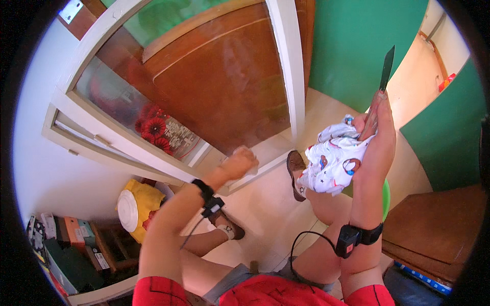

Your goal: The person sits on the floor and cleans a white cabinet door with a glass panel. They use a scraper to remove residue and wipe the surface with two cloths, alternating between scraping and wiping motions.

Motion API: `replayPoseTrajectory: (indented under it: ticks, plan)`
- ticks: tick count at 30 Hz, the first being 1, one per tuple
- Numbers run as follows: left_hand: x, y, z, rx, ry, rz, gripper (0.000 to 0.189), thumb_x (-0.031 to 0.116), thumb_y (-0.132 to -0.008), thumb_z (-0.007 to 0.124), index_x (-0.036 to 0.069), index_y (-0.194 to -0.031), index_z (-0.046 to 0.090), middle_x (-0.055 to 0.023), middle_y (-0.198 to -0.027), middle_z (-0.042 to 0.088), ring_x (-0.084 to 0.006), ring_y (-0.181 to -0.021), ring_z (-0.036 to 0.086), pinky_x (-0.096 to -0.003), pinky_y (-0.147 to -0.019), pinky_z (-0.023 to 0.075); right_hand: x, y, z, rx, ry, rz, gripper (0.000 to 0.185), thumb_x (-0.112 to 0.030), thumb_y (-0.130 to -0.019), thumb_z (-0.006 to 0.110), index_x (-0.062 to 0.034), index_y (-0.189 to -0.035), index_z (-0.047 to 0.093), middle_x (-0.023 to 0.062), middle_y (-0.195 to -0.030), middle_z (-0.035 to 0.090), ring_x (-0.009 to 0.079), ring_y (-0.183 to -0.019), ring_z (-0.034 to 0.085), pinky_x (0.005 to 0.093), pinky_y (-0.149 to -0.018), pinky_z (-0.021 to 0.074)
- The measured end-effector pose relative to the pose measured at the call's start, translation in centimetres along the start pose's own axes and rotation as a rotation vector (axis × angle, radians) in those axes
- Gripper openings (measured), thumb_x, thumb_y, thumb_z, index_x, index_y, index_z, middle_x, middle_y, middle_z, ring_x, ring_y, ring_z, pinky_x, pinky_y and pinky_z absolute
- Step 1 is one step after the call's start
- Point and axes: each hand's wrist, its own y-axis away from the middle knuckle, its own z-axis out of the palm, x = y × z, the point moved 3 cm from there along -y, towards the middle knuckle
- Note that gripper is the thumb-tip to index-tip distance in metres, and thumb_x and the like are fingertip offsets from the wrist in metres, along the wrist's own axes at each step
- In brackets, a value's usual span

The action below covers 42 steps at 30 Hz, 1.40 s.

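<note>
My left hand (240, 162) is a closed fist against the lower glass pane (214, 88) of a white-framed door; something pale shows beneath it, too blurred to name. On the right, my right hand (373, 118) grips a flat tool by its handle, its dark, narrow blade (387, 69) pointing up and away from me. A crumpled white printed cloth (331, 160) hangs from the same hand. Both forearms carry black straps with small devices and cables.
Brown shoes (296, 176) stand on the tiled floor. A green bucket or basin (386, 199) is partly hidden behind my right arm. Boxes (74, 233) fill a shelf at lower left, near a yellow bag (143, 199). A brown wooden cabinet (432, 225) and green panels stand right.
</note>
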Motion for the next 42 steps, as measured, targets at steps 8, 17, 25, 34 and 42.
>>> replayPoseTrajectory:
  ticks: [8, 17, 25, 34, 42]
  plan:
    - [-3.3, -0.8, -29.0, 1.070, -0.622, -0.137, 0.058, 0.010, -0.069, 0.072, 0.011, -0.125, 0.058, -0.0114, -0.129, 0.059, -0.0311, -0.126, 0.051, -0.0453, -0.102, 0.0396, -0.1, -0.1, -0.5, 0.036, -0.025, -0.068, 0.043, -0.025, -0.099, 0.057, 0.0005, -0.134, 0.053, -0.0020, -0.082, 0.050, 0.0084, -0.065, 0.043, 0.0250, -0.060, 0.0392]
    - [-1.7, -10.6, -17.8, 0.891, -0.791, -0.281, 0.024, 0.016, -0.085, 0.056, 0.011, -0.109, 0.059, -0.0131, -0.131, 0.059, -0.0303, -0.131, 0.049, -0.0476, -0.096, 0.0422, -0.4, 0.2, -0.8, 0.067, 0.055, -0.025, 0.024, -0.039, -0.095, 0.058, -0.0151, -0.096, 0.058, 0.0024, -0.062, 0.047, 0.0120, -0.053, 0.043, 0.0264, -0.051, 0.0365]
    - [-1.0, -12.0, -3.1, 0.799, -0.599, -0.194, 0.027, 0.020, -0.088, 0.052, 0.008, -0.111, 0.056, -0.0173, -0.128, 0.060, -0.0327, -0.130, 0.048, -0.0447, -0.097, 0.0412, -0.3, 0.4, -0.2, 0.089, 0.052, -0.033, 0.023, -0.039, -0.097, 0.058, -0.0168, -0.100, 0.060, -0.0005, -0.062, 0.043, 0.0103, -0.053, 0.039, 0.0265, -0.054, 0.0338]
    - [1.3, -3.9, 16.2, -0.344, -0.153, -0.023, 0.026, 0.014, -0.080, 0.065, 0.005, -0.104, 0.064, -0.0194, -0.118, 0.064, -0.0302, -0.117, 0.057, -0.0410, -0.106, 0.0387, -0.5, 0.6, -0.5, 0.040, 0.177, -0.052, 0.023, -0.041, -0.098, 0.055, -0.0175, -0.098, 0.058, -0.0005, -0.058, 0.041, 0.0107, -0.049, 0.039, 0.0262, -0.050, 0.0333]
    - [0.1, 7.0, 0.6, -0.210, 0.967, -0.412, 0.037, 0.009, -0.080, 0.067, 0.002, -0.115, 0.060, -0.0136, -0.101, 0.069, -0.0257, -0.096, 0.066, -0.0411, -0.088, 0.0519, -0.2, 0.2, 0.5, -0.180, 0.006, 0.157, 0.024, -0.038, -0.093, 0.063, -0.0151, -0.094, 0.056, -0.0006, -0.058, 0.041, 0.0118, -0.048, 0.045, 0.0268, -0.044, 0.0378]
